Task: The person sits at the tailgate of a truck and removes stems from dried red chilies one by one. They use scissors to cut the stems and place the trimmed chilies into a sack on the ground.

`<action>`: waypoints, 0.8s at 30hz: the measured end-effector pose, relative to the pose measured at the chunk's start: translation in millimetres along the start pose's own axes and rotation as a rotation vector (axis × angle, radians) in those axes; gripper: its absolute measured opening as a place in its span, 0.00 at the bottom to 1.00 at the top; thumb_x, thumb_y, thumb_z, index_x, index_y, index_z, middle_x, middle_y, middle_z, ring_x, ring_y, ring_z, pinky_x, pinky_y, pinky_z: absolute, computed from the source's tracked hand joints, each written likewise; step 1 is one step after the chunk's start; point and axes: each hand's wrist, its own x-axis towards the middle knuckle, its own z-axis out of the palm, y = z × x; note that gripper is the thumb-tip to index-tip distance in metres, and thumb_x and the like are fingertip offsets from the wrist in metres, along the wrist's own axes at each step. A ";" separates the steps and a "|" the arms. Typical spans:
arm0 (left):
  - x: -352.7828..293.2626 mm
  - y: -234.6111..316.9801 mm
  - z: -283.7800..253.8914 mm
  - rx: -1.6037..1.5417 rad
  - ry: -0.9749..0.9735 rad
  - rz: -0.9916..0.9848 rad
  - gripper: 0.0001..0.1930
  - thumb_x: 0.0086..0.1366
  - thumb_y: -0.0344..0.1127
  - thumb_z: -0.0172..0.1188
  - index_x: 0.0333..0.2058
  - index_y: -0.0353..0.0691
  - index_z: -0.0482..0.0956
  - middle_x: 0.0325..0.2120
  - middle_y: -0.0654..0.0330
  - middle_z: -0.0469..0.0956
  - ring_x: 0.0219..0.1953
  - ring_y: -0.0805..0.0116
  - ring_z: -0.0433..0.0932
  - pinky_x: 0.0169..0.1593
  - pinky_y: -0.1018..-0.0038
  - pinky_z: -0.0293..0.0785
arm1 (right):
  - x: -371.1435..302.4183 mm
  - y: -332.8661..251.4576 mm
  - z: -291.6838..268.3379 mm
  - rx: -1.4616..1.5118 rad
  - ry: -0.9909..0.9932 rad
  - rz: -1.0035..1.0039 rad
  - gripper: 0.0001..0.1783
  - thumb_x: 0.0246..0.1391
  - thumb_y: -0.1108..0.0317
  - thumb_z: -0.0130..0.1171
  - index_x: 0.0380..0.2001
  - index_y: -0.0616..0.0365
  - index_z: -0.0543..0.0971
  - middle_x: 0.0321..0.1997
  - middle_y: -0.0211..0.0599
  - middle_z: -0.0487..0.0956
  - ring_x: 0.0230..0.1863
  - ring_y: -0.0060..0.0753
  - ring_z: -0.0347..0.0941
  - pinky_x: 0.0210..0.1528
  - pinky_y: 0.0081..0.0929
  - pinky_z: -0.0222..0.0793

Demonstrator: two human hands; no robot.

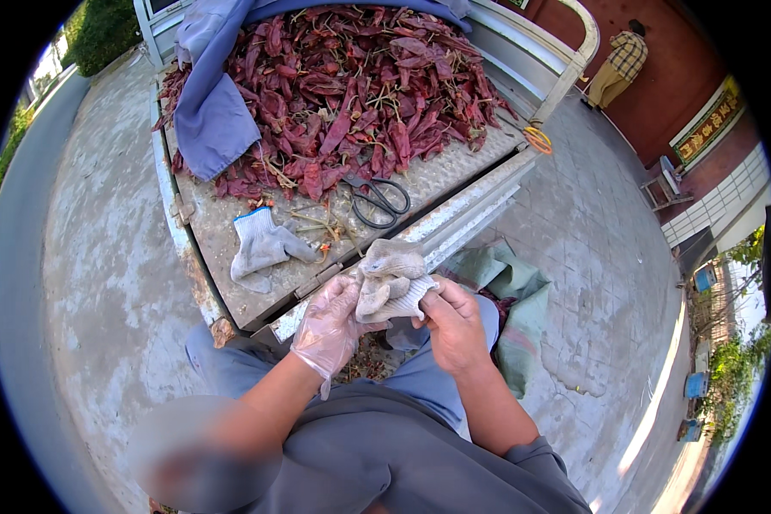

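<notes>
Between my hands, over the edge of a truck bed, is a grey-white knitted work glove (pixel 390 278). My left hand (pixel 332 319), in a clear plastic glove, is closed on its left side. My bare right hand (pixel 456 324) pinches its ribbed white cuff. A second knitted glove (pixel 264 248) with a blue-edged cuff lies on the metal bed ahead of my left hand. Black-handled scissors (pixel 380 204) rest beyond my hands, blades toward a big heap of dried red chili peppers (pixel 338 103).
A blue-grey cloth (pixel 218 124) drapes over the heap's left side and back. Orange rings (pixel 537 140) hang at the bed's right corner. A green woven sack (pixel 522 321) stands by my right knee. A person in a checked shirt (pixel 627 56) stands at the far right near a red wall.
</notes>
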 end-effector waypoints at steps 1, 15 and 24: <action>-1.6 -1.6 1.2 0.016 -0.004 -0.030 0.11 0.81 0.43 0.55 0.50 0.42 0.73 0.52 0.54 0.81 0.55 0.59 0.83 0.53 0.53 0.86 | -1.3 -0.6 -3.9 -0.050 0.000 -0.010 0.10 0.73 0.66 0.56 0.42 0.59 0.84 0.39 0.27 0.82 0.38 0.19 0.73 0.40 0.22 0.70; -14.4 -2.8 -6.5 1.038 -0.106 0.477 0.14 0.67 0.38 0.72 0.43 0.34 0.82 0.34 0.57 0.80 0.34 0.66 0.79 0.41 0.68 0.78 | -5.2 -25.4 -8.1 -0.837 -0.165 -0.372 0.08 0.60 0.71 0.63 0.30 0.64 0.75 0.29 0.41 0.73 0.32 0.43 0.71 0.36 0.39 0.69; -20.9 2.9 -1.1 1.037 -0.066 0.298 0.05 0.70 0.27 0.64 0.41 0.31 0.85 0.31 0.60 0.84 0.34 0.75 0.81 0.41 0.74 0.78 | -7.8 -16.3 -14.4 -0.739 -0.140 -0.128 0.12 0.63 0.67 0.64 0.31 0.64 0.76 0.28 0.42 0.74 0.30 0.38 0.72 0.36 0.36 0.69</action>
